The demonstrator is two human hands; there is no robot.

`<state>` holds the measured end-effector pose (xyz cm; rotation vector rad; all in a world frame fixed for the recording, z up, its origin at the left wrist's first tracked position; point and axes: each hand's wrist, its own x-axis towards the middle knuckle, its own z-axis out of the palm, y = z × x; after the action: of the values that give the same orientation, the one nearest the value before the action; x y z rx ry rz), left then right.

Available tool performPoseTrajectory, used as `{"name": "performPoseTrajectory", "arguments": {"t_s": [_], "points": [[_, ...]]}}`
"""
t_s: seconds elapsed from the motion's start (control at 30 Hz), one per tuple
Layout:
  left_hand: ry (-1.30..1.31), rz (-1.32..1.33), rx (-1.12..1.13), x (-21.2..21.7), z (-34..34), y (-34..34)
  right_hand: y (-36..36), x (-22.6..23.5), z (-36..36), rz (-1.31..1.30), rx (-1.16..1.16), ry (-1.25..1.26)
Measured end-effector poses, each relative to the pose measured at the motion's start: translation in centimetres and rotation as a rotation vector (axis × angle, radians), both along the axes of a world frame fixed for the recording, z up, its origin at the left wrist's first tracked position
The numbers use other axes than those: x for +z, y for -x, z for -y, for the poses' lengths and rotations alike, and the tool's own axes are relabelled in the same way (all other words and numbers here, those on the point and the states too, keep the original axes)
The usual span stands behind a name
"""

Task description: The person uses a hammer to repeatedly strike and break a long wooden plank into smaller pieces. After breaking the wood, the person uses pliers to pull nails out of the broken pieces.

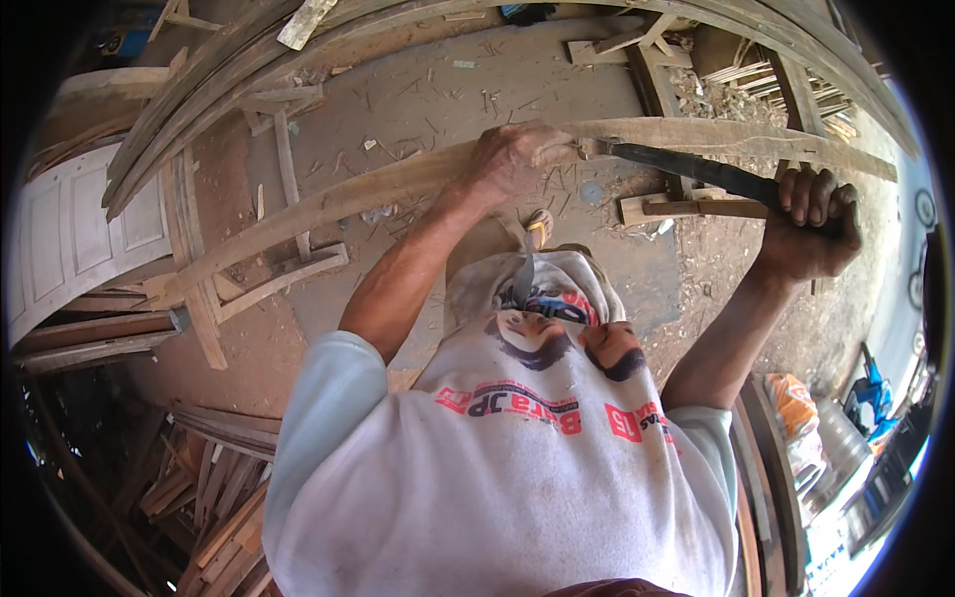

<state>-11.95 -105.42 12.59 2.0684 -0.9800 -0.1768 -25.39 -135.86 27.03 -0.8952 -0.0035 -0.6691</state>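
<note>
A long wooden plank (333, 202) runs across in front of me, looking curved in this view. My left hand (512, 154) is closed at the plank's middle, with its fingers bent together near the tool's tip; whatever they pinch is hidden. Off to the right, my right hand (816, 219) is wrapped round the end of a long black tool (696, 169). This tool tapers toward the left hand and lies across the plank. Its far tip is small and partly unclear, so I cannot tell its exact kind.
Wooden trestles (194, 269) stand under the plank at left and right. Long beams (224, 95) arch across the far side. A white panelled door (90, 224) leans at left, above stacked timber (224, 468). Wood scraps litter the floor (418, 90). Bags (796, 418) sit at lower right.
</note>
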Motion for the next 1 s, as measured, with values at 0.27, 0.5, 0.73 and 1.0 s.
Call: {"name": "performPoseTrajectory", "arguments": {"t_s": [0.27, 0.5, 0.73, 1.0], "points": [[-0.215, -0.363, 0.164, 5.6, -4.3, -4.7, -0.6, 1.2, -6.9, 0.058, 0.080, 0.114], [-0.683, -0.194, 0.100, 0.6, -12.8, -4.8, -1.2, 0.7, -12.4, 0.061, 0.103, 0.452], [-0.775, -0.129, 0.101, -3.8, -15.2, -3.1, -3.5, 0.9, -20.0, 0.205, 0.023, 0.829], [-0.715, -0.417, -0.070, -1.2, -14.7, -5.9, -4.0, 0.3, -27.6, 0.352, 0.045, 1.148]]}}
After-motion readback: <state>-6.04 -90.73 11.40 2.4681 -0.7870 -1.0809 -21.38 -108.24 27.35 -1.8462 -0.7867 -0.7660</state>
